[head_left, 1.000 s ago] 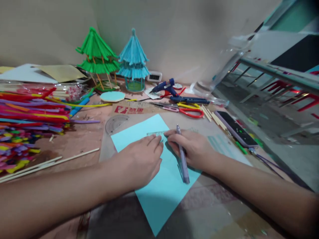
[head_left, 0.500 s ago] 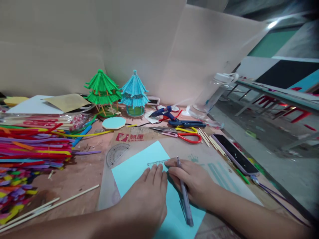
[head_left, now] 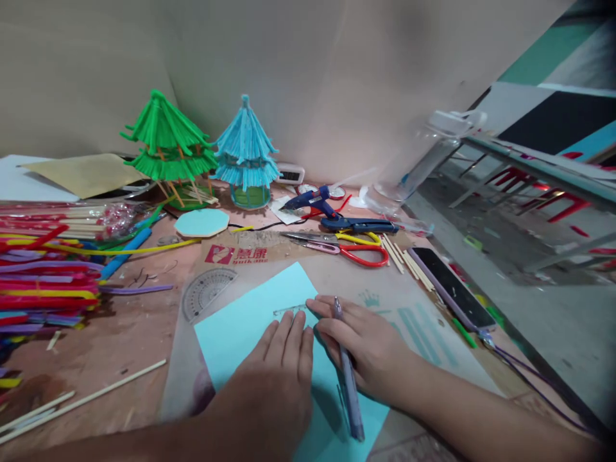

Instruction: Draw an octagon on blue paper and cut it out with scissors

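The blue paper (head_left: 240, 333) lies flat on the table (head_left: 120, 333), lower in view than half a second ago because the head has tilted; the paper itself has not shifted. The left hand (head_left: 274, 378) stays flat, fingers spread, pressing a clear ruler (head_left: 289, 310), probably its lower edge. The right hand (head_left: 366, 346) keeps gripping the pen (head_left: 347, 378), its tip hidden at the ruler, so the marking continues.
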`<state>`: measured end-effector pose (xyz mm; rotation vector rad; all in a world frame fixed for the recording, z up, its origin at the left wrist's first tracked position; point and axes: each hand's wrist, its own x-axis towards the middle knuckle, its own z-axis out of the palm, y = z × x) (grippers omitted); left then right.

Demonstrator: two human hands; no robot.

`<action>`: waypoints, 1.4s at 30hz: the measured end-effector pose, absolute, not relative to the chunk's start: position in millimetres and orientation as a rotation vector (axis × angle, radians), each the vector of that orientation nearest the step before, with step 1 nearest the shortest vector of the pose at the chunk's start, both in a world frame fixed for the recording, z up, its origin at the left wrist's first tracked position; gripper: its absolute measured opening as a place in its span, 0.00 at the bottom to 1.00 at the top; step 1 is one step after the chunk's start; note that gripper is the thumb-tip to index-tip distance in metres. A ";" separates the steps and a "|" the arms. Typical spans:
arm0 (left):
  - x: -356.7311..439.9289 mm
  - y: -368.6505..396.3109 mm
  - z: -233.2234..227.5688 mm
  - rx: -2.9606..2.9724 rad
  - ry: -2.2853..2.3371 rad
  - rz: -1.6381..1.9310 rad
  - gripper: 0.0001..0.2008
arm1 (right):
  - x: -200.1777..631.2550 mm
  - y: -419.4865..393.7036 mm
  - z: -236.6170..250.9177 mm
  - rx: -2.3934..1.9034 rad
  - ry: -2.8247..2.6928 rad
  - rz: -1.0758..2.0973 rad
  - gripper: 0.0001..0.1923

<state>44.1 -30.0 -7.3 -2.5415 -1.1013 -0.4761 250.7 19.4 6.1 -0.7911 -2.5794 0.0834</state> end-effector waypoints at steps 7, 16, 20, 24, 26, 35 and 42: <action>44.7 -32.9 -8.5 -2.551 -1.092 -0.437 0.24 | 252.8 19.1 6.5 -0.782 -2.600 0.096 0.08; 45.6 -32.6 -17.9 -2.495 -1.107 -0.561 0.21 | 248.4 18.6 8.7 -0.845 -2.602 0.074 0.07; 44.3 -30.8 -19.7 -2.503 -1.139 -0.584 0.20 | 250.2 17.6 9.8 -0.849 -2.631 0.089 0.09; 41.8 -30.6 -19.7 -2.543 -1.090 -0.517 0.21 | 252.7 17.5 10.1 -0.855 -2.654 0.097 0.11; 39.8 -31.2 -20.3 -2.566 -1.071 -0.484 0.22 | 253.5 17.7 10.4 -0.854 -2.660 0.099 0.11; 34.4 -30.8 -25.7 -2.601 -1.028 -0.467 0.23 | 257.0 12.2 10.1 -0.860 -2.664 0.064 0.13; 36.8 -31.2 -23.7 -2.614 -1.072 -0.463 0.22 | 257.9 11.8 10.7 -0.871 -2.679 0.107 0.15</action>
